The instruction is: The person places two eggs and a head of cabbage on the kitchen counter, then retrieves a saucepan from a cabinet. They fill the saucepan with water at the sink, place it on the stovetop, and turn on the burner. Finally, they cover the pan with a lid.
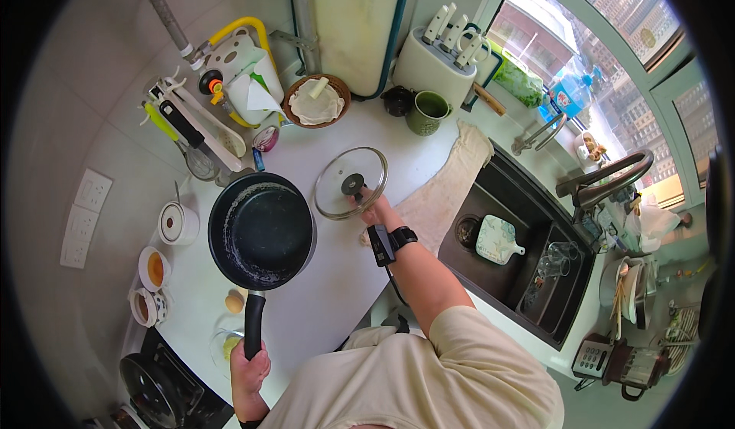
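Note:
My left hand (pixel 250 367) grips the black handle of a dark saucepan (pixel 261 231), raised over the white countertop (pixel 339 291). The pan's inside shows no food, only a whitish residue ring around the wall. My right hand (pixel 374 204), with a black device strapped at the wrist, holds a round glass lid (pixel 333 168) with a metal rim and black knob. The fingers are at the knob and partly hidden. Below the pan sit eggs (pixel 233 304) and a clear glass bowl (pixel 219 348) with something yellow-green, partly covered by the handle and hand.
Right of the counter is a dark sink (pixel 453 280) holding a small patterned board (pixel 498 239); a cloth (pixel 436 193) lies alongside. A green mug (pixel 426 116), knife block (pixel 433 61) and basket (pixel 339 118) stand behind. Left are a utensil holder (pixel 189 125), small bowls (pixel 163 271) and a cooktop (pixel 201 400).

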The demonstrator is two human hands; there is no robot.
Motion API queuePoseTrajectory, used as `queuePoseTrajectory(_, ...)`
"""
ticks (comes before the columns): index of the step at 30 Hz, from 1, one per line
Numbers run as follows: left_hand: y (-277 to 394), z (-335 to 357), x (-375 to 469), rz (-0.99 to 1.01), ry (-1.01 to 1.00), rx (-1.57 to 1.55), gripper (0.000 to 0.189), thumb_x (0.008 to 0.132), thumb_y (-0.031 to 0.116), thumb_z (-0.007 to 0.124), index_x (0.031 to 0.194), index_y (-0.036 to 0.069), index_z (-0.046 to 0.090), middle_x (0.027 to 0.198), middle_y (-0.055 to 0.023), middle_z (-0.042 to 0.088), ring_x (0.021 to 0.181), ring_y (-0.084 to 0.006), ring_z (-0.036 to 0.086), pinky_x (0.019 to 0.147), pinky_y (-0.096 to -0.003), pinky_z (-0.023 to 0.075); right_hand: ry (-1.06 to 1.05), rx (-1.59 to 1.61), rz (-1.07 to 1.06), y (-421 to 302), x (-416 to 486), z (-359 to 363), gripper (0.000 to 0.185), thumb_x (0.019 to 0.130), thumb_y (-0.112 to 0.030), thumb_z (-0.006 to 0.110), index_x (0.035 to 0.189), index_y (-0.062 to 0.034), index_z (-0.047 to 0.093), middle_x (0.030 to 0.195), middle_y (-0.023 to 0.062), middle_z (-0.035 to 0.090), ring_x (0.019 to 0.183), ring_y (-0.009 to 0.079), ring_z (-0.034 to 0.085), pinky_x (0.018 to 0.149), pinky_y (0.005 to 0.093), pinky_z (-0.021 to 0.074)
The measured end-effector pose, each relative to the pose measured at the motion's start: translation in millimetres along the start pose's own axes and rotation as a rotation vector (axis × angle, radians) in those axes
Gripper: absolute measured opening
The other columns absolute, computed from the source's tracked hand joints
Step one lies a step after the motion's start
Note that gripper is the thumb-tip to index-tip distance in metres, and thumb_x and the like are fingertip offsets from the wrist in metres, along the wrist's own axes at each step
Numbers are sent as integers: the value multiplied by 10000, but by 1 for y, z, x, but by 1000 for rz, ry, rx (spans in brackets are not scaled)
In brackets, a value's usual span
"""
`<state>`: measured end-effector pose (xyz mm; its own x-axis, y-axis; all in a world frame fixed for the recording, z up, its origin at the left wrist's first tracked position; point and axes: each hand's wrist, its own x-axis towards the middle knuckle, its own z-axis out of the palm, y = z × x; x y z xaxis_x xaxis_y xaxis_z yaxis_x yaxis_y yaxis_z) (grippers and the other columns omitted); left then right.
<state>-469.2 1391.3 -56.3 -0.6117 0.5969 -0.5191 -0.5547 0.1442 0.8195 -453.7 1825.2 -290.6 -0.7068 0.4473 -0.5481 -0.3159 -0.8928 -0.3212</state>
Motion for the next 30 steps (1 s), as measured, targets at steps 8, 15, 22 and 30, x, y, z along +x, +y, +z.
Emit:
queuePoseTrajectory(8,1,6,-5,-23,-11,31,106,800,25,550,840,16,452,573,13,411,377,-50,342,348,-194,282,97,35,5,-14,-47,33,470,957,-294,424,1207,97,350,1145,232,464,994,368,541,862,442,520)
queuePoseTrajectory(15,-5,28,-20,3,23,20,106,797,3,545,854,4,456,601,10,416,388,-45,348,349,-189,282,60,-355,-56,-48,-106,58,856,867,-655,385,1338,44,239,1259,219,398,1099,441,493,904,529,448)
queuePoseTrajectory(22,-7,55,-34,8,47,30,112,799,-9,546,860,-3,452,609,7,416,388,-41,344,348,-186,278,-23,-622,-108,-53,-100,52,403,838,-126,591,1148,-3,363,1039,146,535,943,296,615,730,379,549)
queuePoseTrajectory(30,15,91,-34,-31,22,202,82,761,-16,511,804,-1,442,557,11,393,360,-42,321,322,-189,254,-31,-366,-76,-47,-91,2,232,879,-45,528,1053,-7,379,1024,189,570,875,330,623,747,438,542)
